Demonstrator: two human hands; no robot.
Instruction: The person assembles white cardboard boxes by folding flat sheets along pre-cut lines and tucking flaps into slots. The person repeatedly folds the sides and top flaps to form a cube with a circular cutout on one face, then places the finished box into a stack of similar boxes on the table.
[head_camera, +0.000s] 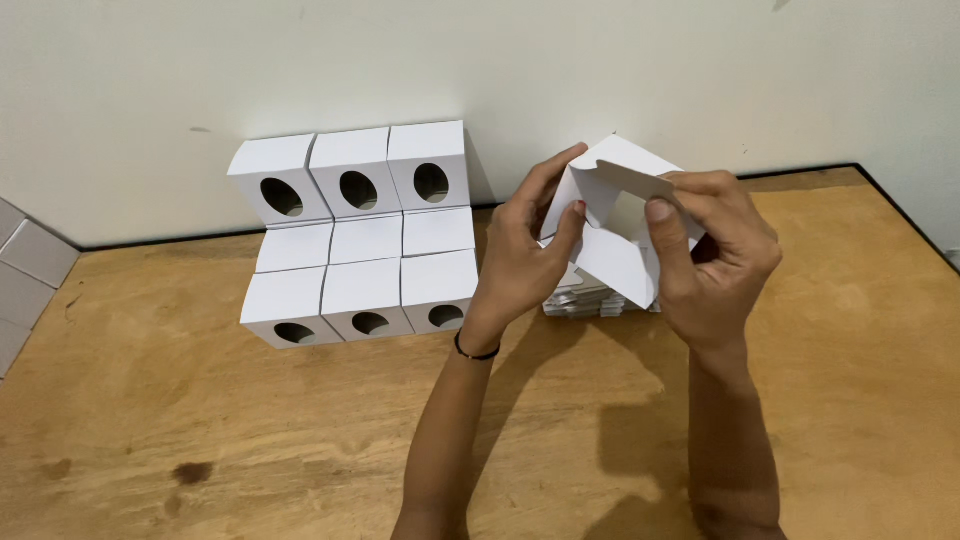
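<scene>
- we hold a white cardboard box blank (612, 232), half folded, in the air above the back of the wooden table (840, 400), close to the pale wall (500, 60).
- our left hand (525, 255) is pinched on the blank's left edge, fingers on its upper corner and thumb pressed on the inner panel.
- our right hand (715, 255) is clamped on the right side, thumb on the front panel and fingers curled over a loose flap (637, 180) that sticks out to the left at the top.
- a thin black band (476, 352) sits on our left wrist.
- just below the blank, partly hidden by both hands, a low stack of flat white blanks (585, 298) lies on the table.
- to the left, well apart from our hands, stand finished white boxes (358, 235) in two rows of three: the back row (352, 172) sits higher and leans against the wall, the front row (362, 298) rests on the table.
- each finished box shows one oval cut-out hole (357, 189) on its front face.
- at the far left edge, grey tiles (25, 275) show beside the table.
</scene>
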